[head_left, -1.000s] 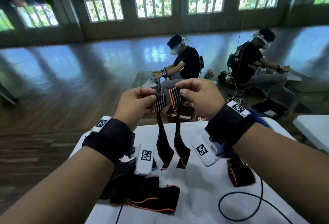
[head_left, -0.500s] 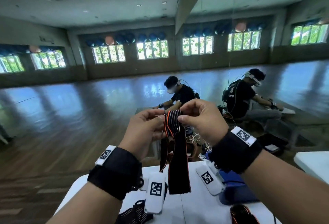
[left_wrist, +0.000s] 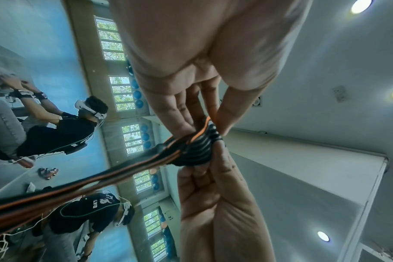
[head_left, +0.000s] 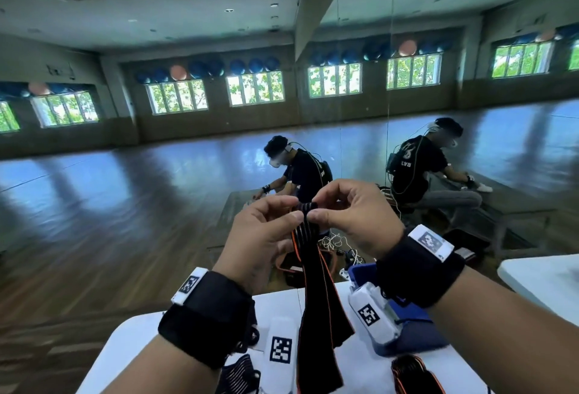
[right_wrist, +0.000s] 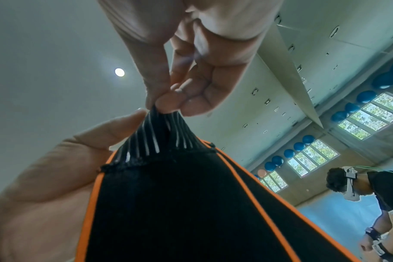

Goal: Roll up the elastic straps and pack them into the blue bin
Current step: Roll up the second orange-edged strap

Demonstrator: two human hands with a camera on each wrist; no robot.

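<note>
Both hands up in free air above the near part of the white tabletop point(head_left: 131, 340), open floor beyond its far edge. Blue bin point(head_left: 416, 331) sits on the tabletop under the right wrist, partly hidden by it. A rolled strap point(head_left: 413, 375) lies just in front of the bin at the bottom of the head view; another striped strap point(head_left: 238, 378) lies under the left wrist.

Room: large hall, wood floor, row of windows, mirror wall showing seated people with headsets.

Elastic strap point(head_left: 316, 309), black with orange edging, hangs folded double, long axis vertical, striped end at top, loose ends pointing down just above the tabletop.

Left hand point(head_left: 260, 237): thumb and fingers point(left_wrist: 182, 115) clamped on the striped top from the left. Right hand point(head_left: 354, 215): thumb and fingers point(right_wrist: 168, 101) pinched on the same striped end from the right, touching the left thumb.
</note>
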